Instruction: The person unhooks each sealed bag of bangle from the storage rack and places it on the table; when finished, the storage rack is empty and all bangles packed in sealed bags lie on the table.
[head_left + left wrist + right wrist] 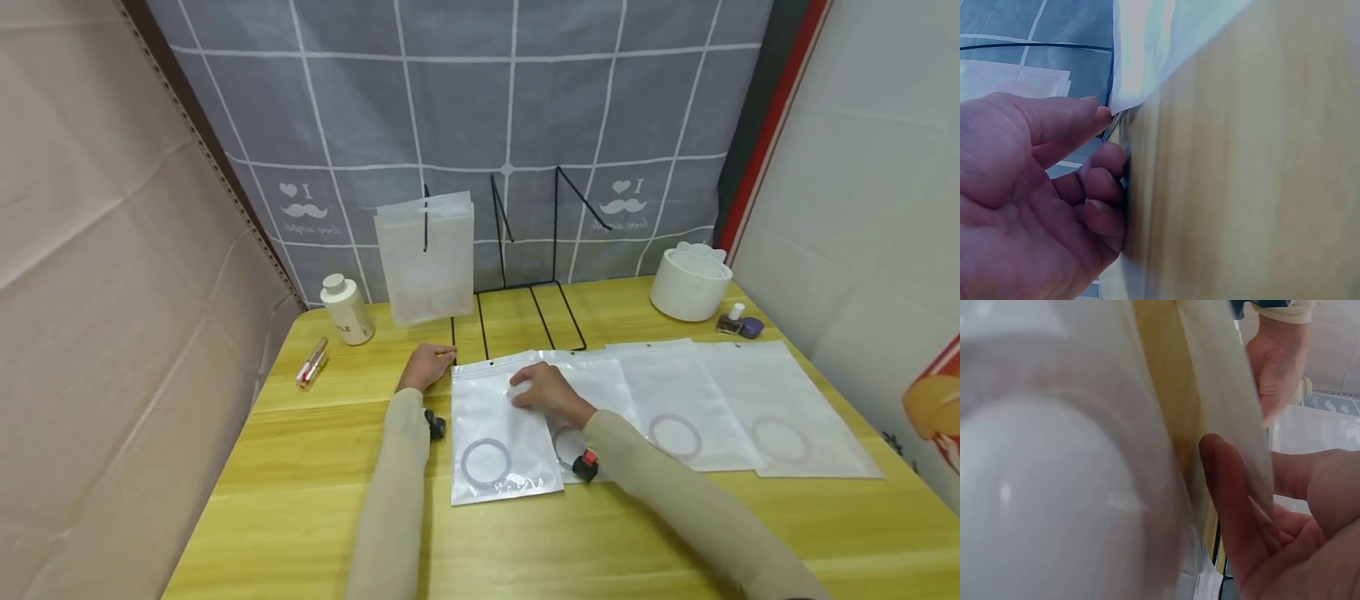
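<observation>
A clear zip bag with a pale ring inside lies flat on the yellow table, in front of me. My left hand is at the bag's top left corner. In the left wrist view its thumb and curled fingers pinch that corner of the bag. My right hand lies on the bag's upper part. In the right wrist view one of its fingers shows through the bag's film, gripping it.
More bags with rings lie in a row to the right. A black wire rack holding upright bags stands behind. A white bottle, a gloss tube, a white tub and a small bottle stand around.
</observation>
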### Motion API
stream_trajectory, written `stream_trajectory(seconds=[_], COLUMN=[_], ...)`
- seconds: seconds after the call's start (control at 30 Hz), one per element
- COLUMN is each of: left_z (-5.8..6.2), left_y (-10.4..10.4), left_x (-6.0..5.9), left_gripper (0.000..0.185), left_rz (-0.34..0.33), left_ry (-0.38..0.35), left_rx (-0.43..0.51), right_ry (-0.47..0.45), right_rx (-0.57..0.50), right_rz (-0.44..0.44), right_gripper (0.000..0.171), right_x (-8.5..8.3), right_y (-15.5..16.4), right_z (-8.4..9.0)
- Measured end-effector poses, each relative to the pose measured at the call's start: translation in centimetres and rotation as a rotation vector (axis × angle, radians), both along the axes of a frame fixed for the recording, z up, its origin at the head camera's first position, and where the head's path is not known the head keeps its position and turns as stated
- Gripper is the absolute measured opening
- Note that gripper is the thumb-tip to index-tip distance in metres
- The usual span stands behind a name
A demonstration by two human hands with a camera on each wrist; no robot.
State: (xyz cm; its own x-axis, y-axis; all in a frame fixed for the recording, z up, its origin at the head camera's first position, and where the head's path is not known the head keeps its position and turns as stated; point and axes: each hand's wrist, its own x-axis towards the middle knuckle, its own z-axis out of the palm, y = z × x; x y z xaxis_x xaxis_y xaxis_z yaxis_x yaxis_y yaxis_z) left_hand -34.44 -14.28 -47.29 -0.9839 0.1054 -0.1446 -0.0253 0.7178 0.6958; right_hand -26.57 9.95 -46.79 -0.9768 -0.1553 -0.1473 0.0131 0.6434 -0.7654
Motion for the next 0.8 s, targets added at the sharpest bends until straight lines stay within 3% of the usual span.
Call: stream_trajectory(seconds=[0.2,0.33,0.47,0.63,0.73,0.8], left_z=[-0.3,-0.3,-0.1,-0.2,-0.3,-0.4], left_y=[-0.2,-0.4,-0.5,-0.4,-0.3,-0.2], left_x=[-0.1,-0.1,0.0,0.0,0.0,0.0], left_gripper=[0.033,0.033,0.034,0.033,0.032,0.032], left_rz=[0.004,0.003,0.002,0.007,0.010,0.008], left_ry=[-0.012,-0.020,-0.014,-0.024,-0.034,-0.034], left_rx=[0.022,0.030,0.032,0.041,0.041,0.040], right_ry=[0.032,0.024,0.032,0.035,0.070,0.113], right_rx=[0.257,0.331,0.336,0.266,0.190,0.147], right_rz=[0.021,0.008,0.021,0.038,-0.001,-0.071], right_gripper=[0.027,0.027,0.029,0.020,0.025,0.029], right_x=[0.0,0.3,0.3,-0.1,-1.2,-2.3], right_y=[-0.3,-0.3,-0.1,1.7,4.4,6.8], right_z=[0.5,1.0,1.2,1.2,1.5,1.8])
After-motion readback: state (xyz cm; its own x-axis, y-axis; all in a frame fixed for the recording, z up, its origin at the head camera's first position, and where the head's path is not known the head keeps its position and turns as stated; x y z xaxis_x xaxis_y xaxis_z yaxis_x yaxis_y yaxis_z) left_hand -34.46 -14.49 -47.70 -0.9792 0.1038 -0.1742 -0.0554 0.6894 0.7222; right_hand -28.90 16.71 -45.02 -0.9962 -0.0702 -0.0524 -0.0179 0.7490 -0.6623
